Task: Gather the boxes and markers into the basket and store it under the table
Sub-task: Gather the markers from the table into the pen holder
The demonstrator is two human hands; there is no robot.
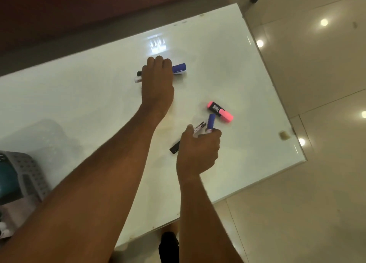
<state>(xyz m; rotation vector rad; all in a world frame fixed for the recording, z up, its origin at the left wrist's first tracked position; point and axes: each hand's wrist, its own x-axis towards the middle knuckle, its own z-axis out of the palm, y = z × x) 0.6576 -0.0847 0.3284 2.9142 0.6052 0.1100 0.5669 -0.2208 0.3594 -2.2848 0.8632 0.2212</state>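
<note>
On the white glass table (79, 96), my left hand (157, 80) lies over markers at the far middle; a blue cap (179, 68) sticks out to its right and a black and a white end (138, 76) to its left. My right hand (198, 150) is closed on two markers: one with a blue cap (211, 122) and one with a black cap (175, 147). A pink highlighter (220, 111) lies loose on the table just beyond my right hand. The grey perforated basket (27, 175) stands at the left edge, with a teal box (8, 179) inside it.
The table's right edge and near corner border a glossy tiled floor (316, 203). A small beige pad (284, 135) sits near the table's right edge. A dark table leg (168, 247) shows below the near edge.
</note>
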